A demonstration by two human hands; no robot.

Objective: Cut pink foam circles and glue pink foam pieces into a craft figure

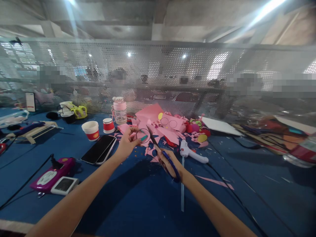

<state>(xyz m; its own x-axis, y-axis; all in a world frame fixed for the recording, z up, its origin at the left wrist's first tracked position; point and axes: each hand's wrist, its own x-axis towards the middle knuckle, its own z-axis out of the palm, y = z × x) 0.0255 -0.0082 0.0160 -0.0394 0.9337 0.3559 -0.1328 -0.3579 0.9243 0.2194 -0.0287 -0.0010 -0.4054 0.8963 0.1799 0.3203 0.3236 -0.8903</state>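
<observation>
My left hand (126, 145) pinches a small piece of pink paper (140, 135) with a dark circle drawn on it. Long teal nails show on its fingers. In my right hand (171, 160) is a pair of scissors (173, 167) with dark blue handles, fingers through the loops. The blades point up and away, just right of the paper; whether they touch it I cannot tell. Behind both hands lies a heap of pink paper sheets and scraps (150, 113). One sheet (175, 122) there has two circles drawn on it.
Right of the scissors lies a white glue gun (195, 155) with a glue stick (182, 194) and black cord. To the left are a phone (98, 150), two paper cups (90, 126), a pink-lidded bottle (120, 110) and a purple power strip (53, 174). A perforated metal screen (158, 72) stands behind.
</observation>
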